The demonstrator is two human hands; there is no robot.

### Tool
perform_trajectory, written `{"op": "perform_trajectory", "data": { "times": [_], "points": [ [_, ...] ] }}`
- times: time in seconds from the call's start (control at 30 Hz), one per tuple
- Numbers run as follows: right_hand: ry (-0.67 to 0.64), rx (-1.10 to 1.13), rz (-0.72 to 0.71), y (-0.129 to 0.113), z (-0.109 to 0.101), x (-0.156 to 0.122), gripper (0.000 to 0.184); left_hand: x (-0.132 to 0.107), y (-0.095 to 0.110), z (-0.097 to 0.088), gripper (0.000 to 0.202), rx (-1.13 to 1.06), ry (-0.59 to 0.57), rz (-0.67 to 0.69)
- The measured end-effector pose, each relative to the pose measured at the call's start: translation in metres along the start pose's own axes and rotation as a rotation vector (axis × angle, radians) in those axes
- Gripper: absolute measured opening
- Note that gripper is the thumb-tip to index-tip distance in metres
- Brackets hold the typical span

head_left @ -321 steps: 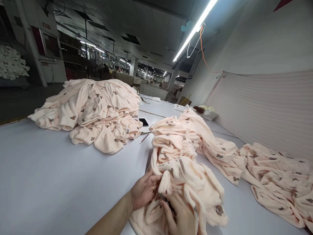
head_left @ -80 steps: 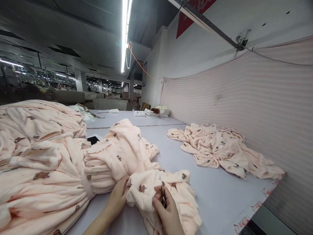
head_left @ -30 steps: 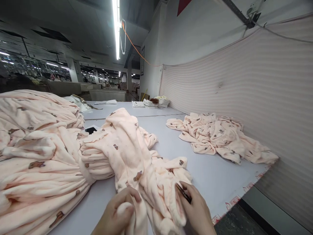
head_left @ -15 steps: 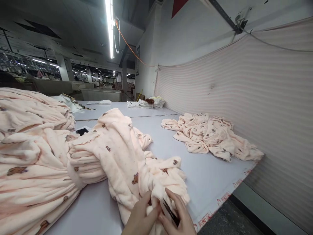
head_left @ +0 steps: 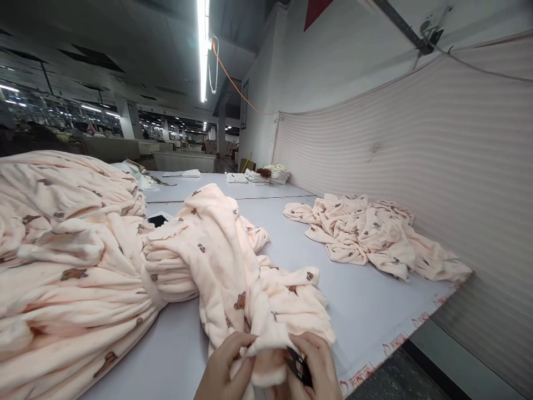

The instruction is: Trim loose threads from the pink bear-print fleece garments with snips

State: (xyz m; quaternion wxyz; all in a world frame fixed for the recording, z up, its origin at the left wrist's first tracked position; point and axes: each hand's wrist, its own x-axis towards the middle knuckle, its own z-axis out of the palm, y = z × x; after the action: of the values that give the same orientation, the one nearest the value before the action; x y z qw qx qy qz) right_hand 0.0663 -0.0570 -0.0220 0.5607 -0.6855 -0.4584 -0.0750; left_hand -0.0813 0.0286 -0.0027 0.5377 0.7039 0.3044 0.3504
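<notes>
A pale peach fleece garment (head_left: 220,250) with small bear prints lies before me, one end drawn toward the table's near edge. My left hand (head_left: 227,364) pinches the rim of an open tube of it, which looks like a cuff. On the other side of that opening, my right hand (head_left: 317,361) grips the same rim and also keeps small black thread snips (head_left: 298,366) in the palm. The snips' blades are mostly hidden by the fingers and cloth. Left of this piece sits a large bundle (head_left: 83,300) of the same fleece, gathered by a band.
A loose heap of matching fleece (head_left: 366,233) rests on the right of the table (head_left: 175,344). Paper stacks (head_left: 266,175) stand at the back. A dark flat object (head_left: 158,220) lies beside the bundle. Striped cloth (head_left: 395,133) covers the right wall.
My hands have moved apart, and the fleece tube between them is now spread open. The snips' blades, seen pointing up at the cloth before, are now mostly covered. The view has turned slightly left.
</notes>
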Motion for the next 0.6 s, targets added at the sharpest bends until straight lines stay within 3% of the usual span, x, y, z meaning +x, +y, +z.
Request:
{"op": "perform_trajectory", "data": {
  "times": [0.1, 0.23, 0.33, 0.47, 0.6],
  "points": [
    [-0.045, -0.109, 0.029, -0.007, -0.002, 0.013, 0.009, 0.006, -0.002, 0.001, 0.032, -0.428, -0.2, -0.241],
    [-0.326, -0.045, 0.033, -0.01, -0.01, 0.024, 0.012, 0.01, -0.011, 0.002, 0.023, -0.863, -0.27, -0.437],
    [-0.445, 0.051, 0.01, -0.011, -0.018, 0.022, 0.023, 0.01, -0.01, -0.001, 0.023, -0.95, -0.29, -0.458],
    [-0.465, -0.041, -0.038, -0.014, -0.021, 0.017, 0.024, 0.008, -0.001, -0.004, 0.024, -0.933, -0.277, -0.475],
    [-0.488, -0.049, -0.056, -0.017, -0.019, 0.021, 0.023, 0.009, -0.007, -0.004, 0.025, -0.922, -0.297, -0.46]
  ]
}}
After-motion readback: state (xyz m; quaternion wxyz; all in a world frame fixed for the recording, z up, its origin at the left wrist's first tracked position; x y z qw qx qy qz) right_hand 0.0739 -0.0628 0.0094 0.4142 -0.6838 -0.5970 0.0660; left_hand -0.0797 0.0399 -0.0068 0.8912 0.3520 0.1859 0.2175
